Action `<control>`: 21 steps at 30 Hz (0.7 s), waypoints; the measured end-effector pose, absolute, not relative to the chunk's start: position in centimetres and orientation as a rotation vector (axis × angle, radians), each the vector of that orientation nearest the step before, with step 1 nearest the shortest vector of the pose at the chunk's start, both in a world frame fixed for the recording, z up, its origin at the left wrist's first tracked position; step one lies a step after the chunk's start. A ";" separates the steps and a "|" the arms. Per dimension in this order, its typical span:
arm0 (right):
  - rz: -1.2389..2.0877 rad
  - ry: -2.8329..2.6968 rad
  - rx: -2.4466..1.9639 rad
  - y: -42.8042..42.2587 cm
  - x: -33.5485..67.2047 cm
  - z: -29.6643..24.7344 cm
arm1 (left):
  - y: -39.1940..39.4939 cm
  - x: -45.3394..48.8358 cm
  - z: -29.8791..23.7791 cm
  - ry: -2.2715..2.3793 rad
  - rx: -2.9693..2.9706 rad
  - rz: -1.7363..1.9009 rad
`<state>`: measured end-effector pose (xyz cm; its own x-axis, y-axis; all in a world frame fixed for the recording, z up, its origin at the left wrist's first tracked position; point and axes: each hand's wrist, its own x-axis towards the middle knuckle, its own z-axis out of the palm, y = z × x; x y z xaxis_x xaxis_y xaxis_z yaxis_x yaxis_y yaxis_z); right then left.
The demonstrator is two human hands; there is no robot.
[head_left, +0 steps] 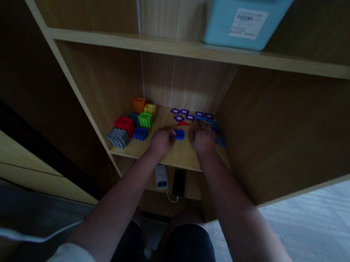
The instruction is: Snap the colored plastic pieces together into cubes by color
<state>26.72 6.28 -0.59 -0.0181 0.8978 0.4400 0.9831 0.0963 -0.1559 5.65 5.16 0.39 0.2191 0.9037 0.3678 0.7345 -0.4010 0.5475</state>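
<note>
On the middle shelf, my left hand (162, 141) has its fingers closed on the left side of a small stack of dark blue plastic pieces (179, 134). My right hand (203, 137) reaches further back on the right, its fingers stretched out over flat blue pieces (210, 122); its fingertips are partly hard to make out. Between the hands lies a flat red piece (183, 124). Behind it are several purple square frames (179, 118). More light blue pieces (221, 142) lie against the right wall.
At the shelf's left stand sorted stacks: orange (139, 105), yellow (150, 109), green (145, 120), red (125, 125), blue (140, 133) and grey (119, 137). A light blue bin (246, 26) rests on the upper shelf (162, 47). Below are a white device (161, 174) with a cable and a black object (179, 183).
</note>
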 end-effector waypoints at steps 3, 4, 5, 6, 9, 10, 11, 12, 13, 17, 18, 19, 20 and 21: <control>-0.206 -2.044 -1.747 6.5 26.8 -0.8 | 5.2 5.6 0.4 1.543 2.234 0.960; -0.201 -2.019 -1.763 6.5 26.8 -0.8 | 5.2 5.6 0.4 1.545 2.232 0.958; -0.208 -1.964 -1.806 6.4 26.7 -0.9 | 5.2 5.6 0.3 1.546 2.229 0.957; -0.224 -1.886 -1.866 6.3 26.6 -0.9 | 5.2 5.6 0.3 1.547 2.226 0.961; -0.239 -1.603 -2.087 6.1 26.5 -1.1 | 5.3 5.6 0.1 1.538 2.216 0.985; -0.219 -1.553 -2.144 6.2 26.6 -1.2 | 5.3 5.6 0.1 1.529 2.218 0.991; -0.193 -1.547 -2.177 6.3 26.7 -1.3 | 5.3 5.6 0.1 1.520 2.221 0.993; -0.174 -1.579 -2.186 6.5 26.8 -1.4 | 5.3 5.6 0.1 1.514 2.223 0.994; -0.168 -1.637 -2.167 6.7 26.9 -1.5 | 5.3 5.5 0.1 1.512 2.224 0.993; -0.247 -1.798 -1.988 7.1 27.2 -1.5 | 5.2 5.5 0.2 1.520 2.219 0.989; -0.267 -1.782 -1.969 7.0 27.2 -1.5 | 5.2 5.6 0.2 1.525 2.216 0.988; -0.280 -1.749 -1.967 6.9 27.1 -1.5 | 5.2 5.6 0.2 1.531 2.212 0.988; -0.286 -1.705 -1.978 6.8 27.1 -1.4 | 5.2 5.6 0.2 1.537 2.209 0.988; -0.281 -1.658 -2.000 6.7 27.1 -1.4 | 5.2 5.6 0.2 1.542 2.207 0.987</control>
<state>27.14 6.66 -1.37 0.2286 0.8508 0.4731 0.9591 -0.1136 -0.2592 5.60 5.22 0.21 0.1999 0.9055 0.3742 0.7195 -0.3949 0.5713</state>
